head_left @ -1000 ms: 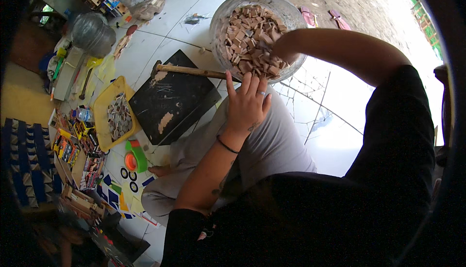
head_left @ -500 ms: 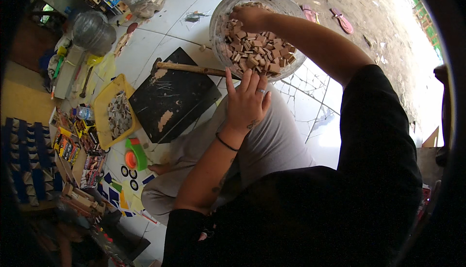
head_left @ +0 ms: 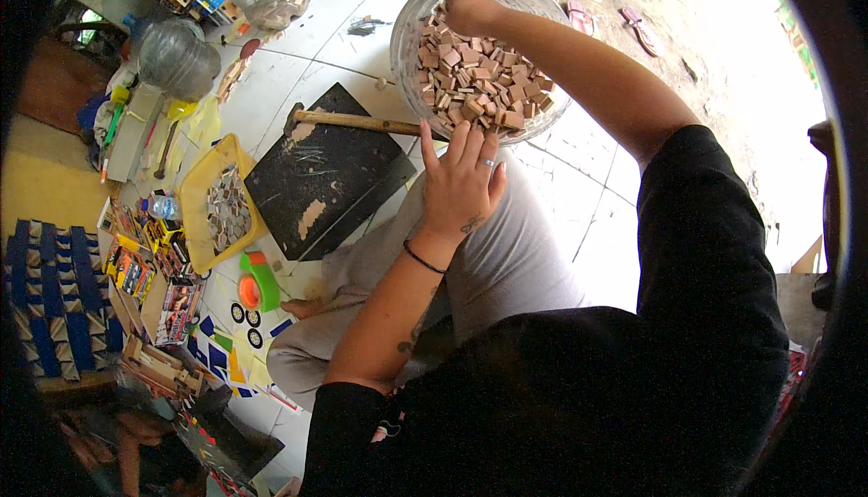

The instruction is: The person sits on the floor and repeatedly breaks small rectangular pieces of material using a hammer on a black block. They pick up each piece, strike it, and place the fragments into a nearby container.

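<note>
A large clear plastic tub [head_left: 404,67] full of small wooden blocks [head_left: 479,81] stands in front of me. Into its far left side reaches my right hand [head_left: 470,16], its fingers hidden at the blocks. My left hand [head_left: 459,185], with a ring on one finger, lies palm down over my knee, fingers stretched out and spread near the tub's close rim. Beside its fingertips is the wooden handle of a hammer [head_left: 362,123], which lies across a black block-like stand [head_left: 307,194]. Some thin nails [head_left: 312,155] lie on the stand.
Left of the stand, a yellow tray [head_left: 192,198] holds small pieces. Nearby are a green tape dispenser [head_left: 262,282], several black wheels [head_left: 254,319] and coloured paper cutouts [head_left: 217,357]. Clear plastic containers [head_left: 178,61] stand at the far left. Sandals [head_left: 640,30] lie on the ground beyond the tiles.
My right hand has shifted slightly up within the tub, and its fingers are less visible. The left hand stays spread over my knee. The whole view has moved a little.
</note>
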